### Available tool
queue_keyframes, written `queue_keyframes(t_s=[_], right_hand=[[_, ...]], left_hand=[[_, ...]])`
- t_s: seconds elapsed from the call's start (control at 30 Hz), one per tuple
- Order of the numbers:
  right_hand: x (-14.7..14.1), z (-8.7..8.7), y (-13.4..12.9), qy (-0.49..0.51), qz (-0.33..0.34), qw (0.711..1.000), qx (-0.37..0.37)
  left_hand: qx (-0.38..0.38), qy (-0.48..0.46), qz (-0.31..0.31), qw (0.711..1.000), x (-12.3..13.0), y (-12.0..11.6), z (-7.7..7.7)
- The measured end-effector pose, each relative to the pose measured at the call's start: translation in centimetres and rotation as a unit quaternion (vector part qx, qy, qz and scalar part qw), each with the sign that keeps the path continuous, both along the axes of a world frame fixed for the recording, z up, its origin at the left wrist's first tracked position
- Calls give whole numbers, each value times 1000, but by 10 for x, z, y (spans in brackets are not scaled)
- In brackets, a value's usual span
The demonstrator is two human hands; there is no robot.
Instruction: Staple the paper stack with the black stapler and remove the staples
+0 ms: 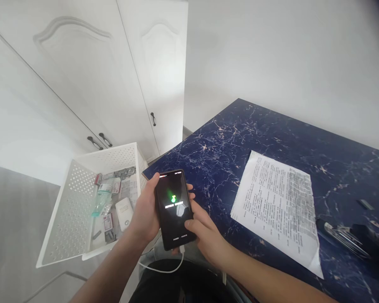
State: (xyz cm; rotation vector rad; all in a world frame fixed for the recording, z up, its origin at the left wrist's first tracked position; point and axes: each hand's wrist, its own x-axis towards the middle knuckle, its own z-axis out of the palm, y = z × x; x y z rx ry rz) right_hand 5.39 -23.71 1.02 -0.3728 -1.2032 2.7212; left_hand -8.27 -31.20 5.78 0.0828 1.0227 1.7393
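Observation:
A black smartphone (172, 225) is held upright between my two hands, over my lap and close to the table corner. Its dark screen shows a small green symbol with lines of text too blurred to read. My left hand (147, 212) wraps the phone's left side, thumb near the top corner. On the right side, my right hand (208, 235) supports the phone from behind, its thumb over the lower right of the screen. A white charging cable (164, 270) is plugged into the phone's bottom edge and loops away to the left.
A blue marble-patterned table (221, 139) bears a printed sheet of paper (271, 206) and dark objects at the far right. To the left stands a white perforated basket (66, 219) holding small boxes and a white device (124, 213). White cabinets (82, 75) rise behind it.

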Motion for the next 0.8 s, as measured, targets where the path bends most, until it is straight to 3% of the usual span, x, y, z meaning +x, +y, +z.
queue_keyframes(t_s=[0.17,0.5,0.8], right_hand=[[1,-3,0,-18,-2,1000,1],[2,-6,-2,-29,-8,999,-37],[2,-10,-2,-23,-17,999,-40]], left_hand=[[-30,-13,-11,999,-2,1,1],[-5,-27,-12,1000,0,2,-5],[-27,-16,-20,999,-2,2,-6]])
